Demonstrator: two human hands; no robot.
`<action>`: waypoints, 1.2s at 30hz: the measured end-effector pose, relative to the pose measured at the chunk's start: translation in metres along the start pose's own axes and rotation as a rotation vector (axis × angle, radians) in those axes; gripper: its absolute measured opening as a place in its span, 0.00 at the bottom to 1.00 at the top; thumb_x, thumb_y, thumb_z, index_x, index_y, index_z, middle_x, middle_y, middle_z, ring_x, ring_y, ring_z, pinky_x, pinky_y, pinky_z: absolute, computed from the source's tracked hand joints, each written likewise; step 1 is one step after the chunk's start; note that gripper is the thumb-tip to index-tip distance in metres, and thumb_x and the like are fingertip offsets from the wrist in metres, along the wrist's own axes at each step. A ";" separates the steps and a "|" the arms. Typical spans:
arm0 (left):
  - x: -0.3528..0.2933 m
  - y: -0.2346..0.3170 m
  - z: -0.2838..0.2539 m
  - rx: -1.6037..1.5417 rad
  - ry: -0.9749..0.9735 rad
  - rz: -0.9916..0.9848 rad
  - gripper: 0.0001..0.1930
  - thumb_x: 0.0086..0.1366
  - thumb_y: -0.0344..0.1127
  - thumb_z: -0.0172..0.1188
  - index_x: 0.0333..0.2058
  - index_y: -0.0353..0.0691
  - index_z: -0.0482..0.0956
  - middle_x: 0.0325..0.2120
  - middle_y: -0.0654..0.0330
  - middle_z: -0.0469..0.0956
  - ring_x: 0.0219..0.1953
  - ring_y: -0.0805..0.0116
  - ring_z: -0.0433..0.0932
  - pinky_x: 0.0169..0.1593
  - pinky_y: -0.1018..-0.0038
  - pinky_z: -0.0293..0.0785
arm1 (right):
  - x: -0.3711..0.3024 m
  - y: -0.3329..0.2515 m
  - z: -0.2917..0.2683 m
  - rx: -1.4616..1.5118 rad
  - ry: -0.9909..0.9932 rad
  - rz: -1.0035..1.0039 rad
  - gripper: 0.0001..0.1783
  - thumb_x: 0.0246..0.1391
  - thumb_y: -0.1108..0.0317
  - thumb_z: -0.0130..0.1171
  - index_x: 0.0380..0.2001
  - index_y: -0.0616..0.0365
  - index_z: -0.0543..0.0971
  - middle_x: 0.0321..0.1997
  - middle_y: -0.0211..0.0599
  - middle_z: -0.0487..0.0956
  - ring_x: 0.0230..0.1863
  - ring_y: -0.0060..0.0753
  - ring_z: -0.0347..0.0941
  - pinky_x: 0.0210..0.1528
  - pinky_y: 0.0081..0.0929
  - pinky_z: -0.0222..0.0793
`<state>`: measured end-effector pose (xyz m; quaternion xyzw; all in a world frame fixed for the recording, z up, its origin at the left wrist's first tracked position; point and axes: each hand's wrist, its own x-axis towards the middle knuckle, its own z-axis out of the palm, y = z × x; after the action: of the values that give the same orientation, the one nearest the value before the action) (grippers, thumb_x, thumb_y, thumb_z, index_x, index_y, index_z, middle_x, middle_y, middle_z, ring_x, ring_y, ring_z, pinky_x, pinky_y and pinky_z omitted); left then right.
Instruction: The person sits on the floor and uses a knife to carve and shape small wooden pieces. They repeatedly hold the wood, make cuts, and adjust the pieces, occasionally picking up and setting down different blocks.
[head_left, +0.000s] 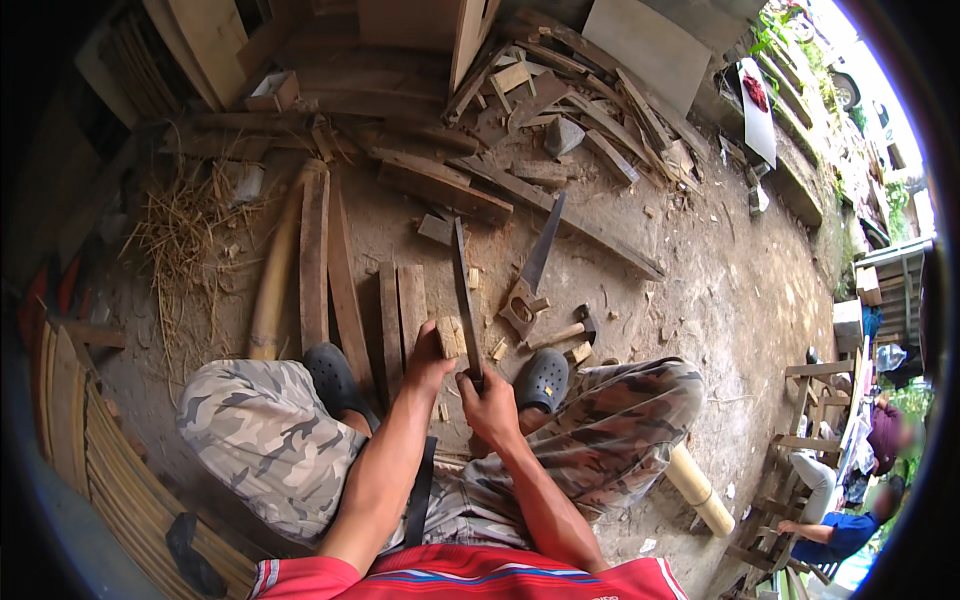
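My left hand is closed round a small light wooden block between my knees. Wrapped round the lower end of a long narrow machete is my right hand. The blade points away from me, close along the block's right side; whether they touch I cannot tell. Right of the blade lies a handsaw with a wooden handle. Nearer my right foot rests a hammer, beside a small wood offcut. A dark block sits by the machete's tip.
Several planks and a bamboo pole lie ahead to the left, near straw. Scrap wood is heaped at the far right. Another bamboo piece lies by my right knee. Two people are at the right edge, beside wooden frames.
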<state>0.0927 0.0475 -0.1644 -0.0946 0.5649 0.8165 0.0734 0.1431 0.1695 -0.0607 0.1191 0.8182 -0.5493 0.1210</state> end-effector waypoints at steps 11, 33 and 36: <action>-0.005 -0.004 -0.013 -0.160 0.103 -0.192 0.25 0.55 0.34 0.64 0.51 0.45 0.68 0.34 0.66 0.73 0.29 0.81 0.72 0.26 0.82 0.65 | 0.022 -0.040 -0.017 0.066 0.036 -0.049 0.17 0.57 0.62 0.62 0.47 0.58 0.80 0.20 0.40 0.80 0.22 0.22 0.75 0.27 0.26 0.68; 0.015 0.014 -0.006 -0.262 -0.284 -0.344 0.18 0.65 0.45 0.60 0.42 0.38 0.66 0.25 0.57 0.75 0.23 0.65 0.78 0.20 0.68 0.76 | 0.048 -0.001 0.012 0.421 0.033 -0.068 0.14 0.64 0.63 0.54 0.44 0.61 0.81 0.18 0.28 0.76 0.18 0.16 0.71 0.19 0.21 0.64; 0.008 0.022 0.005 -0.077 -0.237 -0.164 0.18 0.66 0.47 0.58 0.42 0.39 0.67 0.25 0.57 0.75 0.23 0.65 0.78 0.21 0.69 0.75 | 0.047 -0.005 0.011 0.519 0.079 -0.007 0.14 0.65 0.63 0.53 0.39 0.63 0.80 0.17 0.29 0.75 0.16 0.18 0.70 0.18 0.21 0.65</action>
<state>0.0794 0.0442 -0.1447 -0.0464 0.5110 0.8341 0.2024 0.0976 0.1600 -0.0760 0.1647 0.6542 -0.7363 0.0526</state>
